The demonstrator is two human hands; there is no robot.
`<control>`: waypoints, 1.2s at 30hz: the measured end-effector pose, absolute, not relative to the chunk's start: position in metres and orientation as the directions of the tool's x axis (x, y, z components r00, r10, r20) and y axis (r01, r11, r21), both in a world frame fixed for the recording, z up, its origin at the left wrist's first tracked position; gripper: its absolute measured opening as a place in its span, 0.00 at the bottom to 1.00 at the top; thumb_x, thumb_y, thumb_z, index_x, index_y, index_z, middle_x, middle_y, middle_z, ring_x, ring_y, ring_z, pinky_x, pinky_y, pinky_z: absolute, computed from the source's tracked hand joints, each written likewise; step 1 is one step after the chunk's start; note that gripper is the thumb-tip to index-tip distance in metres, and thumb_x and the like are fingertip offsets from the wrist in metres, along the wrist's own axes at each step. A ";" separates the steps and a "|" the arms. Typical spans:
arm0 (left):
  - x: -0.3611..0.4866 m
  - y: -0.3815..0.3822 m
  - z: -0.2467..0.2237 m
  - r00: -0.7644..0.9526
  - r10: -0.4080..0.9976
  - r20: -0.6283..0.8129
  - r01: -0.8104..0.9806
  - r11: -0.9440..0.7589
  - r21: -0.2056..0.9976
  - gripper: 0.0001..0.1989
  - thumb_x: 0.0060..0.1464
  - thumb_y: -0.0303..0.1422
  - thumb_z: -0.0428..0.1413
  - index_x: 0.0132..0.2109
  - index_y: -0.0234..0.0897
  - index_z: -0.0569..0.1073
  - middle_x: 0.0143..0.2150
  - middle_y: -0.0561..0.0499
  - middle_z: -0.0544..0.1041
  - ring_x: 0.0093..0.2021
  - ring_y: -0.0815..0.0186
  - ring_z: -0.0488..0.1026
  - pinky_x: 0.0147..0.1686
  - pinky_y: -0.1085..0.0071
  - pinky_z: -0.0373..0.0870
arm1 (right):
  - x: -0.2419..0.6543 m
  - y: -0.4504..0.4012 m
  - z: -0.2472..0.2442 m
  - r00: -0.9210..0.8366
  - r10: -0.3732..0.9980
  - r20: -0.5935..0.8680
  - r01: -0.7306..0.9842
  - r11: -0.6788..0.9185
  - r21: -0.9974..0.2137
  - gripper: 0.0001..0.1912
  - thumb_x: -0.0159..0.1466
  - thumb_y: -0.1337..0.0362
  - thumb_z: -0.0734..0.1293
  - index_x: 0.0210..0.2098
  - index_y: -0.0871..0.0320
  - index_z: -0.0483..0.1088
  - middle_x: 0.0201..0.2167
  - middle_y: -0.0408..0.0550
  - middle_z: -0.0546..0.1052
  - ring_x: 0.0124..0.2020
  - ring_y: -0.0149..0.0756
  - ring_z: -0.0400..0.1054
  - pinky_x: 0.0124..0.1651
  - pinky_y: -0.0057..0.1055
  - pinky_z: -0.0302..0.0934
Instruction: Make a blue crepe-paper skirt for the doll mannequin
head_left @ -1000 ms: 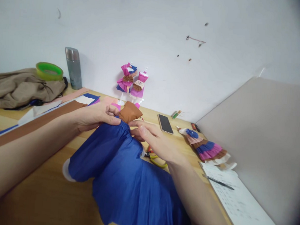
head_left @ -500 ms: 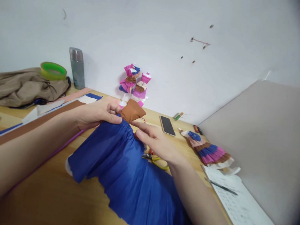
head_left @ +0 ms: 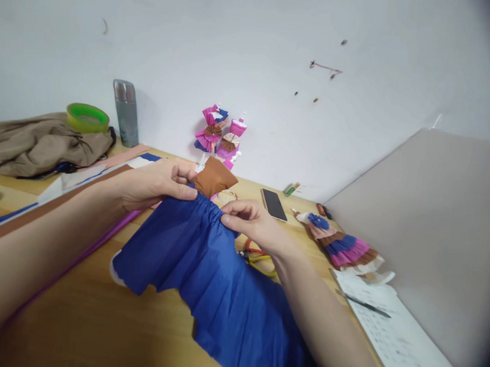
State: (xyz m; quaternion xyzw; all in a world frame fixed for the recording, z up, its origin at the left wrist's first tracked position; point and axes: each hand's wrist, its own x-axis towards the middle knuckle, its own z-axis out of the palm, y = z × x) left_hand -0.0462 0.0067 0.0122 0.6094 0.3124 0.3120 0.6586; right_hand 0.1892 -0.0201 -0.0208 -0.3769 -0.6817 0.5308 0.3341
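A long piece of blue crepe paper [head_left: 224, 291] hangs in folds from my two hands, its upper edge bunched into small gathers. My left hand [head_left: 161, 182] pinches that edge at its left part, beside a brown crepe paper piece [head_left: 215, 177] that stands just above the blue. A few centimetres to the right, my right hand [head_left: 253, 222] grips the gathered edge between thumb and fingers. Scissors [head_left: 261, 262] with yellow and red handles lie partly hidden behind the blue paper. What supports the brown piece is hidden.
At the back stand pink, blue and brown paper figures [head_left: 213, 131] and a flask [head_left: 126, 113]. Left are a tape roll [head_left: 87, 118] and brown cloth [head_left: 39, 147]. Rightward lie a phone [head_left: 274, 205], a ruffled paper dress [head_left: 343, 244] and a pen [head_left: 365, 304] on notepaper [head_left: 404, 342].
My right hand has drawn back slightly from the brown piece, its extended index finger now curled into a pinch on the blue gathers. More of the scissors shows.
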 end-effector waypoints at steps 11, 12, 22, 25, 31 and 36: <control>-0.040 0.000 0.010 0.722 0.691 0.019 -0.084 0.060 0.995 0.13 0.44 0.30 0.66 0.40 0.34 0.79 0.35 0.48 0.80 0.34 0.64 0.77 0.36 0.71 0.72 | 0.182 -0.024 -0.022 -0.358 0.875 0.327 0.310 0.441 -0.842 0.13 0.58 0.57 0.68 0.25 0.60 0.73 0.22 0.45 0.74 0.25 0.31 0.65 0.30 0.28 0.58; -0.039 0.000 0.009 0.723 0.690 0.010 -0.075 0.064 0.995 0.13 0.44 0.30 0.66 0.40 0.34 0.79 0.35 0.47 0.81 0.35 0.64 0.77 0.37 0.71 0.73 | 0.182 -0.024 -0.024 -0.345 0.870 0.352 0.324 0.463 -0.825 0.13 0.59 0.57 0.68 0.25 0.60 0.74 0.23 0.46 0.75 0.26 0.32 0.66 0.31 0.28 0.59; -0.030 0.002 -0.009 0.743 0.670 -0.002 -0.028 0.034 0.999 0.14 0.44 0.33 0.67 0.40 0.35 0.79 0.39 0.49 0.81 0.40 0.64 0.76 0.42 0.72 0.71 | 0.179 -0.023 -0.030 -0.329 0.826 0.457 0.356 0.557 -0.751 0.07 0.56 0.64 0.64 0.23 0.59 0.68 0.21 0.42 0.69 0.24 0.30 0.61 0.30 0.26 0.57; -0.029 0.001 -0.011 0.732 0.680 -0.039 -0.035 0.094 0.995 0.12 0.45 0.32 0.67 0.39 0.36 0.79 0.39 0.49 0.81 0.39 0.65 0.76 0.41 0.72 0.72 | 0.180 -0.022 -0.031 -0.336 0.838 0.429 0.367 0.536 -0.760 0.09 0.57 0.63 0.64 0.22 0.59 0.65 0.19 0.40 0.65 0.23 0.29 0.57 0.27 0.26 0.53; -0.030 0.000 -0.014 0.713 0.696 -0.084 -0.012 0.132 0.991 0.14 0.46 0.32 0.67 0.43 0.37 0.79 0.42 0.47 0.81 0.43 0.63 0.77 0.45 0.70 0.72 | 0.181 -0.021 -0.028 -0.357 0.853 0.381 0.379 0.505 -0.775 0.09 0.55 0.63 0.65 0.20 0.58 0.64 0.20 0.41 0.66 0.23 0.30 0.58 0.28 0.26 0.55; -0.029 -0.002 -0.012 0.716 0.692 -0.094 -0.054 0.189 0.980 0.16 0.46 0.32 0.67 0.44 0.36 0.79 0.41 0.47 0.81 0.42 0.63 0.77 0.43 0.71 0.73 | 0.182 -0.021 -0.025 -0.379 0.855 0.353 0.317 0.479 -0.819 0.08 0.53 0.62 0.66 0.21 0.58 0.66 0.20 0.42 0.68 0.25 0.31 0.59 0.29 0.27 0.57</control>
